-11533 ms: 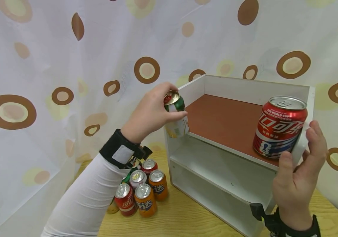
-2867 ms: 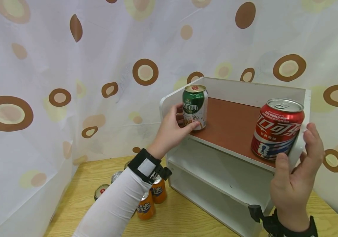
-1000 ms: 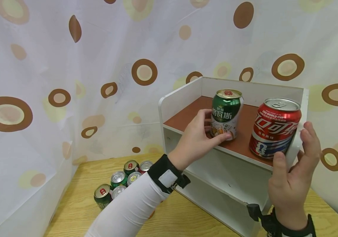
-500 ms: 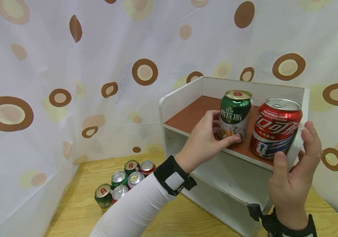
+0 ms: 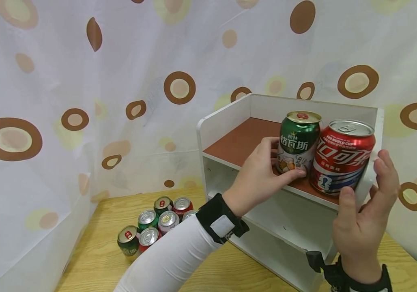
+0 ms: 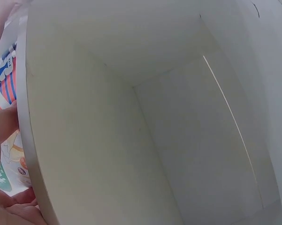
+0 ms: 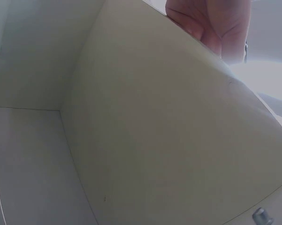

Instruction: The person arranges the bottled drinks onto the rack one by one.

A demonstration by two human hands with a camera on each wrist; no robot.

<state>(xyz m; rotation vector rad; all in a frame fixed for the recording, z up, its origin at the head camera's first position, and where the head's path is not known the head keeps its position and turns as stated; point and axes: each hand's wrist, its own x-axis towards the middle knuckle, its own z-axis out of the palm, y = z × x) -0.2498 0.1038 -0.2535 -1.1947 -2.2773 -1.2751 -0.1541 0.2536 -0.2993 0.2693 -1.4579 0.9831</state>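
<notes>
My left hand (image 5: 257,176) grips a green-and-white drink can (image 5: 297,140) low on its left side, thumb across the front. The can stands upright on the brown top of a white shelf unit (image 5: 241,138). Close against its right side is a red cola can (image 5: 341,158), upright near the right side panel. My right hand (image 5: 363,227) holds that panel, with the fingers outside and the thumb at the front edge beside the cola can. In the left wrist view, slivers of the cola can (image 6: 4,77) and the green-and-white can (image 6: 14,159) show at the left edge.
Several drink cans (image 5: 148,219) stand grouped on the wooden table (image 5: 91,239) to the left, partly hidden by my left sleeve. Lower shelves (image 5: 289,219) lie under the top board. A patterned curtain (image 5: 139,48) hangs behind.
The green-and-white can came from the unit's left corner, onto the top, then rightward along the front up to the cola can, in my left hand. My right hand stays at the panel.
</notes>
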